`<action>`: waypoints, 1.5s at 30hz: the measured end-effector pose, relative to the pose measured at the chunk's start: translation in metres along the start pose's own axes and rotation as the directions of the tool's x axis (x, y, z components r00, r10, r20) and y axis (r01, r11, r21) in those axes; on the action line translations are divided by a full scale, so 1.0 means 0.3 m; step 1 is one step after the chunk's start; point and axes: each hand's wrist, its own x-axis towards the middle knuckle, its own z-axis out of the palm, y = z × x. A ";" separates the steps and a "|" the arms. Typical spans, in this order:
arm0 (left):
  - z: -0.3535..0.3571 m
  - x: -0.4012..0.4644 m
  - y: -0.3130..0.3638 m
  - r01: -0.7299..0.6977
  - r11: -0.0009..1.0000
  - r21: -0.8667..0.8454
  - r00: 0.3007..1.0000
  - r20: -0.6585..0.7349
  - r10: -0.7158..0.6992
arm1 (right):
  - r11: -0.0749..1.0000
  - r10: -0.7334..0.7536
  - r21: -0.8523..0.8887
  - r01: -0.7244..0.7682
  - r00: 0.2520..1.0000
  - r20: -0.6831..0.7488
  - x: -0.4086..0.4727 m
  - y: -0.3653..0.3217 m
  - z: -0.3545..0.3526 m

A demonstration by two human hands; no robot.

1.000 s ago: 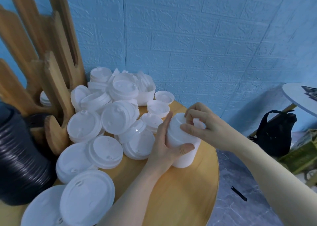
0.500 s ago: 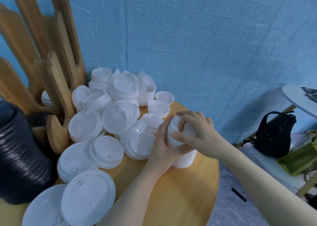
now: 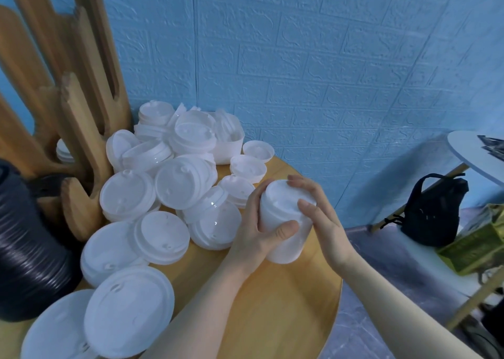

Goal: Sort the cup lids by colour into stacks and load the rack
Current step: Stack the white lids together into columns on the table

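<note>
- Two big white lids [image 3: 128,311] nearest me, overlapping at the counter [image 3: 261,309] edge, lower left.
- Black stack [image 3: 24,249] lies at far left, touching the rack base.
- My left hand [image 3: 259,236] wraps the white stack [image 3: 283,222] from the left, thumb across its front.
- My right hand [image 3: 319,214] cups the stack's top and right side, fingers curled over the top lid.
- White stack stands upright on the counter, right of the loose pile [image 3: 174,178].
- Pile: white lids, mixed sizes, spread from centre back to the wall.
- Wooden rack [image 3: 81,140] behind the pile, left; some white lids sit in a slot.
- Black bag [image 3: 433,208] on the floor, far right.
</note>
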 end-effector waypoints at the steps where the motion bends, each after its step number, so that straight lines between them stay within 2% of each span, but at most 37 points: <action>1: 0.003 -0.001 -0.001 -0.009 1.000 0.002 1.000 -0.003 0.009 | 1.000 -0.025 -0.011 0.025 1.000 -0.018 0.000 0.004 0.007; 10: 0.020 -0.001 0.008 -0.104 0.994 0.034 0.991 -0.076 0.107 | 0.995 -0.090 -0.041 0.090 0.996 0.008 0.020 0.023 0.014; 15: 0.016 0.007 0.005 -0.087 0.996 0.007 0.993 -0.081 0.088 | 0.992 -0.120 -0.043 0.121 0.992 0.029 0.043 0.034 0.007; 19: 0.018 0.012 0.005 -0.085 0.996 0.024 0.990 -0.112 0.087 | 0.995 -0.095 0.034 0.099 0.990 -0.104 0.155 0.039 -0.046; 22: 0.020 0.016 0.005 -0.087 0.996 0.028 0.990 -0.111 0.090 | 0.992 -0.038 -0.124 0.015 0.982 -0.184 0.294 0.096 -0.080; 25: 0.020 0.017 0.002 -0.092 0.995 0.032 0.989 -0.110 0.095 | 0.870 0.026 -0.485 -0.088 0.991 -0.134 0.428 0.196 -0.110; 27: 0.020 0.017 0.002 -0.095 0.995 0.039 0.989 -0.111 0.099 | 0.693 0.086 -0.715 -0.094 0.995 -0.047 0.494 0.236 -0.119; 29: 0.018 0.018 0.001 -0.094 0.994 0.052 0.989 -0.110 0.099 | 0.524 0.144 -0.851 -0.029 0.988 0.055 0.536 0.248 -0.114; 31: 0.017 0.018 0.002 -0.088 0.994 0.062 0.990 -0.108 0.094 | 0.424 0.204 -0.904 0.054 0.967 0.154 0.563 0.253 -0.095; 33: 0.018 0.017 0.002 -0.081 0.995 0.058 0.991 -0.102 0.086 | 0.371 0.265 -0.922 0.113 0.938 0.222 0.585 0.263 -0.073; 36: 0.019 0.014 0.002 -0.075 0.996 0.045 0.992 -0.097 0.079 | 0.323 0.323 -0.938 0.130 0.916 0.238 0.617 0.286 -0.057; 43: 0.018 0.018 0.000 -0.090 0.994 0.056 0.990 -0.102 0.095 | 0.149 0.138 -0.968 0.202 0.965 0.223 0.601 0.288 -0.087; 45: 0.018 0.018 -0.001 -0.091 0.994 0.055 0.990 -0.106 0.096 | 0.132 0.065 -0.970 0.206 0.974 0.215 0.581 0.285 -0.107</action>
